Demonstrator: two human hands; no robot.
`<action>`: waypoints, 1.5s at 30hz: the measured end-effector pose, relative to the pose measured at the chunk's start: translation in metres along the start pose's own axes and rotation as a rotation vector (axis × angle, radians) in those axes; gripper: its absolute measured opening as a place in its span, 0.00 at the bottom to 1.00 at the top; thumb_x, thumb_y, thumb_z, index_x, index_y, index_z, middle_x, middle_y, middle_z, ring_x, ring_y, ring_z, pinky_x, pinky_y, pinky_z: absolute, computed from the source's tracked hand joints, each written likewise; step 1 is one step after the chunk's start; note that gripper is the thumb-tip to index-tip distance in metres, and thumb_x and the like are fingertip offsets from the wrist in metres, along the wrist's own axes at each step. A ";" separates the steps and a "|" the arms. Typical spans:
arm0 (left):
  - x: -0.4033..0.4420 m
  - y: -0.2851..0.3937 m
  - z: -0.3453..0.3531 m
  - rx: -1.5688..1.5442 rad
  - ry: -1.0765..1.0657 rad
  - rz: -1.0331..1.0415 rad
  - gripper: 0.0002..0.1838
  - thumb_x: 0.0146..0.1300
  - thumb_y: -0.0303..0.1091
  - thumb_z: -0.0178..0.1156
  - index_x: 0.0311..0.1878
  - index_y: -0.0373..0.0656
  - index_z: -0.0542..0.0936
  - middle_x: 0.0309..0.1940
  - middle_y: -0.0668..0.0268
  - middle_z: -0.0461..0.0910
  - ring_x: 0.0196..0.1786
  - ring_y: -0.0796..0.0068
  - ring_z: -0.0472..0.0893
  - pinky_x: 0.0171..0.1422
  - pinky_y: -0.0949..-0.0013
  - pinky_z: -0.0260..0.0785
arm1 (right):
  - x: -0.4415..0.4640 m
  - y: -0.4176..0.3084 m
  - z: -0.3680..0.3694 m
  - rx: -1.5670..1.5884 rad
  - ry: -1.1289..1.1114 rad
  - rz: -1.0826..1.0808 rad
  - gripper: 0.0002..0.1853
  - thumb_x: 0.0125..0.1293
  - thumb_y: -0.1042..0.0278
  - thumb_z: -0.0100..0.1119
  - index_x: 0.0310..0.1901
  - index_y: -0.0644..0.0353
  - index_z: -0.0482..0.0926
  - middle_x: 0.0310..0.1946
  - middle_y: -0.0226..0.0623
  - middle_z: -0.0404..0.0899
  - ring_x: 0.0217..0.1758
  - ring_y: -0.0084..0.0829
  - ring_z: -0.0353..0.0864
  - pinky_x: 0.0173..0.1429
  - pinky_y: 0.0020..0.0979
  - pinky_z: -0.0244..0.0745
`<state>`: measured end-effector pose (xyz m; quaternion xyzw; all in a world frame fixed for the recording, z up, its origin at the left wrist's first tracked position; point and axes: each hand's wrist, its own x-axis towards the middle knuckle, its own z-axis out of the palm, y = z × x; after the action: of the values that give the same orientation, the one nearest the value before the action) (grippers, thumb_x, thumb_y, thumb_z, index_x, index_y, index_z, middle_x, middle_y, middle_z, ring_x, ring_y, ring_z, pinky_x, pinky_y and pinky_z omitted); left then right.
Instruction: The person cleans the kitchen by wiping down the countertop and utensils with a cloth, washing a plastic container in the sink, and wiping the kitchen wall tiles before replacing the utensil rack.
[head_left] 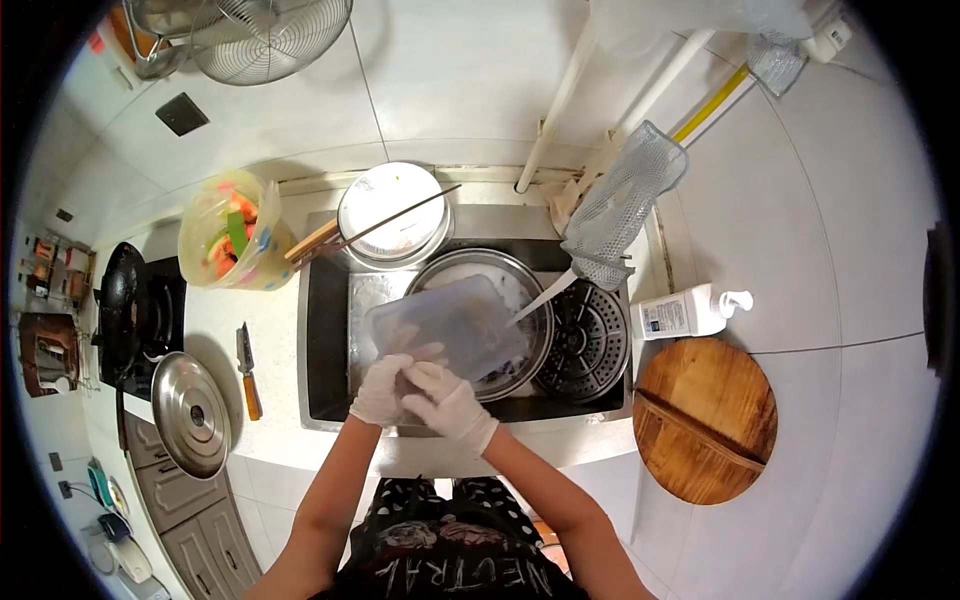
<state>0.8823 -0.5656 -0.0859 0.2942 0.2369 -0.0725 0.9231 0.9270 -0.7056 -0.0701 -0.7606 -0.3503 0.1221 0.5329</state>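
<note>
Both of my hands wear white gloves and are close together at the front of the sink. A translucent rectangular plastic container [450, 325] is tilted above a round metal basin [548, 320]; whether it is a box or only its lid I cannot tell. My left hand [383, 390] grips its near edge, with some fingers showing through the plastic. Beside it, my right hand [450, 408] is closed at the near corner, its fingertips partly hidden. A pale thin stream or spout [543, 297] reaches down to the container's right side. Suds show in the basin.
Right of the basin lies a black perforated steamer rack [585, 345]. Stacked white bowls [390, 215] with chopsticks [400, 215] stand behind. A knife [248, 372], pan lid [192, 415] and scrap bucket [228, 232] are left; a pump bottle [690, 311] and wooden lid [705, 420] are right.
</note>
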 end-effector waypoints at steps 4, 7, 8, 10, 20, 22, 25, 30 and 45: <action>0.004 0.000 -0.024 -0.061 -0.089 -0.111 0.40 0.47 0.29 0.50 0.68 0.48 0.55 0.62 0.49 0.64 0.62 0.53 0.69 0.59 0.52 0.67 | -0.006 0.074 -0.017 -0.513 0.167 0.005 0.19 0.55 0.68 0.57 0.51 0.58 0.74 0.46 0.45 0.74 0.51 0.44 0.73 0.53 0.41 0.69; 0.007 0.000 -0.022 -0.019 -0.170 -0.189 0.42 0.44 0.29 0.49 0.70 0.49 0.55 0.64 0.49 0.62 0.65 0.50 0.65 0.63 0.47 0.62 | 0.003 0.101 -0.035 -0.799 0.082 0.238 0.28 0.61 0.59 0.52 0.62 0.58 0.64 0.62 0.50 0.62 0.66 0.46 0.60 0.63 0.45 0.58; 0.013 -0.006 -0.026 -0.040 -0.203 -0.220 0.42 0.44 0.28 0.48 0.70 0.49 0.55 0.65 0.50 0.62 0.65 0.50 0.65 0.64 0.46 0.60 | 0.010 0.109 -0.037 -0.834 0.072 0.291 0.30 0.61 0.57 0.51 0.64 0.58 0.61 0.64 0.50 0.60 0.68 0.45 0.58 0.65 0.46 0.55; 0.024 -0.022 -0.028 -0.111 -0.249 -0.210 0.42 0.45 0.27 0.47 0.70 0.49 0.54 0.66 0.51 0.61 0.66 0.51 0.63 0.66 0.45 0.58 | 0.021 0.117 -0.025 -0.916 0.109 0.147 0.31 0.61 0.57 0.52 0.64 0.58 0.61 0.64 0.48 0.60 0.68 0.43 0.58 0.65 0.46 0.55; 0.061 -0.020 -0.034 -0.014 -0.301 0.020 0.43 0.44 0.21 0.44 0.71 0.47 0.54 0.66 0.53 0.59 0.67 0.58 0.62 0.72 0.57 0.52 | -0.027 0.084 -0.045 -0.595 -0.379 -0.213 0.23 0.59 0.64 0.53 0.57 0.55 0.70 0.57 0.38 0.71 0.61 0.34 0.69 0.64 0.43 0.59; 0.051 -0.008 -0.019 0.015 -0.269 0.065 0.40 0.49 0.24 0.48 0.71 0.45 0.55 0.65 0.53 0.63 0.67 0.58 0.63 0.72 0.59 0.53 | -0.031 0.092 -0.067 -0.584 -0.217 -0.133 0.24 0.58 0.71 0.54 0.58 0.57 0.68 0.56 0.42 0.72 0.60 0.38 0.70 0.65 0.39 0.61; 0.047 0.002 -0.022 0.086 -0.214 0.126 0.34 0.56 0.24 0.46 0.70 0.43 0.56 0.61 0.53 0.68 0.65 0.59 0.66 0.70 0.60 0.56 | -0.031 0.115 -0.097 -0.321 0.104 0.185 0.24 0.60 0.76 0.52 0.60 0.60 0.66 0.58 0.44 0.70 0.62 0.39 0.69 0.66 0.34 0.60; 0.035 0.010 0.008 0.471 0.121 0.131 0.23 0.65 0.23 0.45 0.64 0.40 0.65 0.57 0.57 0.73 0.60 0.63 0.72 0.66 0.68 0.62 | 0.019 0.155 -0.169 0.269 0.764 0.419 0.37 0.63 0.68 0.57 0.69 0.65 0.50 0.58 0.41 0.71 0.57 0.35 0.72 0.65 0.34 0.60; -0.054 0.054 0.080 1.693 0.163 0.685 0.38 0.49 0.09 0.51 0.64 0.53 0.68 0.63 0.51 0.65 0.64 0.54 0.68 0.66 0.65 0.64 | 0.014 0.177 -0.119 -0.523 0.247 0.216 0.10 0.58 0.70 0.57 0.41 0.61 0.78 0.36 0.42 0.81 0.37 0.38 0.81 0.45 0.36 0.76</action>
<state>0.8812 -0.5683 0.0251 0.9307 0.0690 0.0767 0.3510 1.0749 -0.8157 -0.1782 -0.9138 -0.2196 -0.0095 0.3416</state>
